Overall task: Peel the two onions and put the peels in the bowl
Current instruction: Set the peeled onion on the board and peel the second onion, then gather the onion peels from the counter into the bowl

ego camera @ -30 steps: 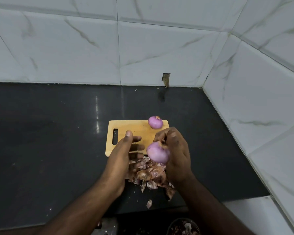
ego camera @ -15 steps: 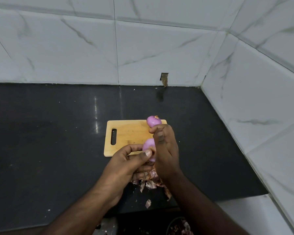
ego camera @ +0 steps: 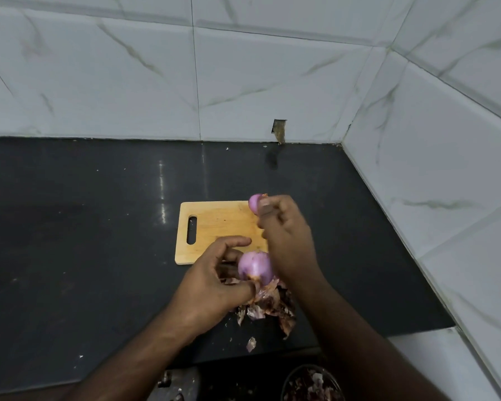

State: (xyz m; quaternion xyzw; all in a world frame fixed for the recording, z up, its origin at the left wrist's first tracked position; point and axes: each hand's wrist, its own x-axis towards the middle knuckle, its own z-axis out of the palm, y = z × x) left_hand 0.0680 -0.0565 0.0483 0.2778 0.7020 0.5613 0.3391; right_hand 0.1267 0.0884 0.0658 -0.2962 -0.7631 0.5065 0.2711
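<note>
Fingers [ego camera: 235, 243] of left hand [ego camera: 211, 287] around one of two onions [ego camera: 255, 267].

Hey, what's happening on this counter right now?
A person is peeling onions. The left hand holds a mostly peeled purple onion above a pile of peels on the dark counter. The blurred right hand is raised over the cutting board, where a second peeled onion sits. The bowl already holds some peels.
</note>
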